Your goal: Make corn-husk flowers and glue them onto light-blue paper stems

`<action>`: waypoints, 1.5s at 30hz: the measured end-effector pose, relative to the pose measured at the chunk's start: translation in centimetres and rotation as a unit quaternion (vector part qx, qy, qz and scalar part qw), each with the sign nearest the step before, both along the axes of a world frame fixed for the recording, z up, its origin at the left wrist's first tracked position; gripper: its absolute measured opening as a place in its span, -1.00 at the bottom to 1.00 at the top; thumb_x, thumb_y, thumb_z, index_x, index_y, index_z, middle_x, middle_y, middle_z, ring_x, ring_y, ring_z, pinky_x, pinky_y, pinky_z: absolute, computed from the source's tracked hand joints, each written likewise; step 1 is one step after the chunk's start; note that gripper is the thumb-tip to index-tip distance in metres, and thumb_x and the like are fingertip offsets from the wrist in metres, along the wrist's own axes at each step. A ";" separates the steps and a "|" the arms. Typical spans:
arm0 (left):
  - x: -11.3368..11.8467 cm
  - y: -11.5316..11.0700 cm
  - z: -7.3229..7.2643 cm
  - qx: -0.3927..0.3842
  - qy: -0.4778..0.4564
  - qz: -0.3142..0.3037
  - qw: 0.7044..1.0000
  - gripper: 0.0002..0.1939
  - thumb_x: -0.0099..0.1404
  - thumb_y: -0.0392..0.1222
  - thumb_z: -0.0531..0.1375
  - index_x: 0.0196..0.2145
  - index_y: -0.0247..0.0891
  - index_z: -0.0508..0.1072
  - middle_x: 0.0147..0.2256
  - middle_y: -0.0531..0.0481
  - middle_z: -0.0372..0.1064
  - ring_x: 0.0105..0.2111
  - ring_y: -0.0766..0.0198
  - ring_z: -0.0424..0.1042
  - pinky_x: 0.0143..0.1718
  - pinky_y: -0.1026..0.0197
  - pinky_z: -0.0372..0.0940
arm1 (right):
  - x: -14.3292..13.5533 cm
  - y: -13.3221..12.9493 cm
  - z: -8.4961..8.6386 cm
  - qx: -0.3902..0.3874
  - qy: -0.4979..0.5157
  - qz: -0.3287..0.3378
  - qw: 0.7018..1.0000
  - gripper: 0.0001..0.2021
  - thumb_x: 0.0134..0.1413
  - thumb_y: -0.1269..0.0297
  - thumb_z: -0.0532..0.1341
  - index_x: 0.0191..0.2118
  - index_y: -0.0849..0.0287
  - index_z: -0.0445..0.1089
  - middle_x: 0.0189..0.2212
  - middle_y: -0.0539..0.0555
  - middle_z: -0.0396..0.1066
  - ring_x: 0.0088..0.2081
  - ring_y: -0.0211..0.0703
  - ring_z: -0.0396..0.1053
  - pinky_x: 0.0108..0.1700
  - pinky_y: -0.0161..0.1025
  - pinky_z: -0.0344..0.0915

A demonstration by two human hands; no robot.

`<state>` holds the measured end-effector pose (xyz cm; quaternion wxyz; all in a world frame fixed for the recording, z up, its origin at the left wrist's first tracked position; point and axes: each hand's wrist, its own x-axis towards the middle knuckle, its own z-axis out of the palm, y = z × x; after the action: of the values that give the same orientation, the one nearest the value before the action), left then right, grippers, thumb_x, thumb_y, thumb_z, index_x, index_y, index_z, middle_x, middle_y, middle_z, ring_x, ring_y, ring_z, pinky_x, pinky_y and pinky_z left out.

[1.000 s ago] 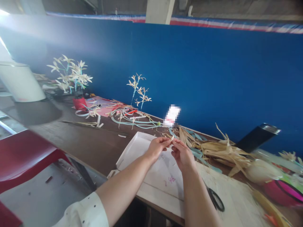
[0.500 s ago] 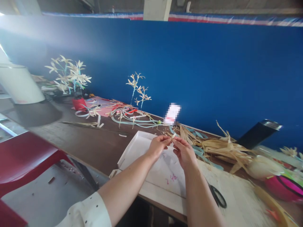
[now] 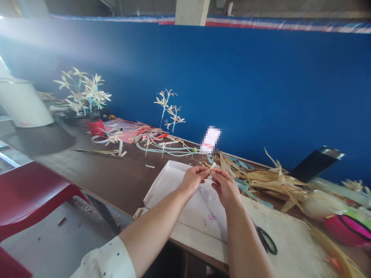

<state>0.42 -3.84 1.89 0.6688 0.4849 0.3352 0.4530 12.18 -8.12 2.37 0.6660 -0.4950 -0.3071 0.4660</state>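
Above a shallow white cardboard box (image 3: 188, 227), my left hand (image 3: 194, 179) and my right hand (image 3: 226, 187) meet at the fingertips. Between them they pinch a small pale strip (image 3: 212, 166), perhaps a piece of corn husk; its lower part is hidden by the fingers. Both hands are closed on it. Dry corn husks (image 3: 261, 179) lie in a heap just beyond and to the right of my right hand. Black scissors handles (image 3: 267, 240) show beside my right forearm, partly covered by it.
Husk flowers in a red pot (image 3: 96, 127) stand at the left near a white bin (image 3: 24, 102). Pale-blue tubing (image 3: 162, 150) and coloured strips lie mid-table. A black flask (image 3: 317, 164) leans at right, beyond a pink pouch (image 3: 348, 229). A red chair (image 3: 37, 189) stands left.
Slightly more of the pale strip shows between my fingertips now. Otherwise both hands stay in place over the box.
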 end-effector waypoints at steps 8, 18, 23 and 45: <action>0.1 0.1 -0.3 0.005 -0.005 0.000 1.000 -0.66 -0.03 0.00 0.31 -0.39 -0.33 0.48 -0.47 -0.03 0.38 -0.44 0.33 0.32 -0.39 0.27 0.20 | 0.1 0.0 0.0 -0.009 -0.003 -0.007 1.000 -0.74 -0.36 0.22 0.43 -0.41 0.10 0.48 -0.54 -0.06 0.37 -0.51 -0.36 0.22 -0.54 -0.42 0.08; 0.0 -0.2 0.3 0.007 0.017 0.006 1.000 -0.70 -0.03 -0.04 0.30 -0.42 -0.34 0.47 -0.49 -0.02 0.37 -0.46 0.35 0.30 -0.40 0.27 0.19 | 0.1 0.1 0.0 -0.009 0.007 -0.006 1.000 -0.76 -0.35 0.26 0.43 -0.42 0.14 0.49 -0.57 -0.06 0.33 -0.52 -0.37 0.19 -0.55 -0.43 0.07; 0.0 0.0 0.1 0.017 0.026 0.016 0.999 -0.71 -0.02 -0.03 0.30 -0.43 -0.32 0.48 -0.50 -0.02 0.37 -0.47 0.35 0.30 -0.42 0.29 0.17 | 0.2 0.1 -0.2 -0.008 0.006 -0.001 1.000 -0.75 -0.33 0.27 0.42 -0.39 0.14 0.49 -0.59 -0.08 0.30 -0.54 -0.37 0.18 -0.55 -0.42 0.07; 0.0 -0.5 0.4 0.021 0.042 -0.022 0.999 -0.78 0.00 -0.10 0.27 -0.42 -0.30 0.45 -0.46 -0.01 0.40 -0.44 0.32 0.35 -0.40 0.27 0.20 | 0.2 0.1 0.2 0.014 0.044 -0.012 0.999 -0.76 -0.27 0.19 0.42 -0.53 0.19 0.39 -0.58 -0.06 0.26 -0.60 -0.42 0.09 -0.65 -0.46 0.04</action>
<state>0.39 -4.33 2.26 0.6534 0.5246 0.3425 0.4250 12.40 -8.06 2.62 0.6917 -0.4680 -0.2777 0.4748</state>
